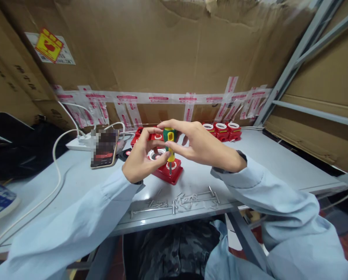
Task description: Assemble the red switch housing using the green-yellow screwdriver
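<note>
1. Fingers first: right hand (201,146) fingertips are pinched together on the green-and-yellow screwdriver (169,144) handle, and the left hand (139,161) thumb and fingers clamp its lower yellow part, dead centre of the frame.
2. Grey table (279,163) carries everything, with a white cable (56,163) trailing off to the left.
3. Screwdriver stands upright, tip down in the red housing (168,171) just below the hands.
4. Progress, I'd guess: a row of red housings (223,131) sits behind at right of centre, so some look finished.
5. Loose screws (176,200) lie at the near edge, so plenty is left.
6. Both forearms angle inward, wrists raised off the table.
</note>
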`<state>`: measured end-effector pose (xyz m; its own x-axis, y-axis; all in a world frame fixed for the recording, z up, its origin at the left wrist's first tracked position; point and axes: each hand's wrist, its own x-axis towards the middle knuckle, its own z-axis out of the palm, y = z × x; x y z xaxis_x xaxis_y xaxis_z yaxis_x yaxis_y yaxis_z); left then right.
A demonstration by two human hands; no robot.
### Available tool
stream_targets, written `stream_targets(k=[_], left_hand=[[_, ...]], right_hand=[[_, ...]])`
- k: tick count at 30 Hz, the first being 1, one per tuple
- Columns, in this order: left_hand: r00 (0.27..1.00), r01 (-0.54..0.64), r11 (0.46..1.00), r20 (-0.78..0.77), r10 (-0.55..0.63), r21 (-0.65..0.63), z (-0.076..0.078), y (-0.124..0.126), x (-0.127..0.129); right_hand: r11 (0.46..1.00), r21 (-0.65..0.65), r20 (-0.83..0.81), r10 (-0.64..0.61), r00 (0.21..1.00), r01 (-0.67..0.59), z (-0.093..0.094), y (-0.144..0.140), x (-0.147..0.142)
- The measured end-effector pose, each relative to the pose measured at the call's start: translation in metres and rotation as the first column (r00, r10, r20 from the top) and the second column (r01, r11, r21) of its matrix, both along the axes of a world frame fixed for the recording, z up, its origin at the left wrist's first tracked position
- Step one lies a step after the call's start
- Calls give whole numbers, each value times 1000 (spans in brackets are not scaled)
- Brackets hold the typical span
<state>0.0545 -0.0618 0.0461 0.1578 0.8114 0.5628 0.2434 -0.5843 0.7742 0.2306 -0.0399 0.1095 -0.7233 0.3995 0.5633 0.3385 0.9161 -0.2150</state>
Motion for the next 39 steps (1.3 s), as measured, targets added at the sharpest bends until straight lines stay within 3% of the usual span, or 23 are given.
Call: stream_targets(k=[6,13,15,18,21,23,27,29,35,39], left_hand=[[998,-61,992,15,60,109,-5,4,5],[996,89,996,22,-89,11,-5,2,-1],[996,85,996,1,-85,6,-8,1,0],[999,-7,997,-40,10,77,-14,3,3],[996,-75,987,-43,82,143,-18,6,4],[995,-87,982,-37,95,169,-17,6,3],[998,-51,991,-14,53,126,-13,5,2],[999,-40,994,-23,42,98,-12,5,1],[962,-64,976,-248,116,207,-15,4,2],[958,-114,964,-230,171,239,-20,7,1]], right_hand=[[974,79,-37,-209,977,211,-5,-4,-8],[999,1,8,41,999,-41,2,-3,2],[999,28,19,-35,999,34,4,-3,2],[969,117,2,-218,976,216,0,-6,-5],[944,161,-6,-292,956,289,-6,-8,-12],[964,129,2,-236,972,233,-7,-7,-12],[999,-15,50,40,998,-39,-2,-3,-2],[996,-46,69,77,995,-74,2,-1,4],[986,45,36,-160,987,158,3,0,-2],[943,138,25,-309,951,303,-4,-1,-17]])
